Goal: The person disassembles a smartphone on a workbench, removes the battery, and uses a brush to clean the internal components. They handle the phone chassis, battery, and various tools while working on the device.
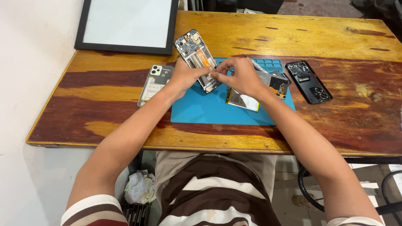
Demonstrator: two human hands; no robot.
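Observation:
An opened phone frame [193,51] with exposed circuit board and an orange strip is tilted up over a blue work mat [201,109]. My left hand [184,76] grips its lower end. My right hand [240,75] meets the left at the frame's bottom, fingers pinched on a small part there; what they pinch is too small to tell. A flat battery [243,101] lies on the mat under my right wrist.
A grey phone back cover [155,83] lies left of the mat and a black inner cover [308,81] right of it. Small parts [279,83] sit beside my right hand. A black-framed panel [127,25] leans at the table's back left. A bin with crumpled paper [140,188] stands below.

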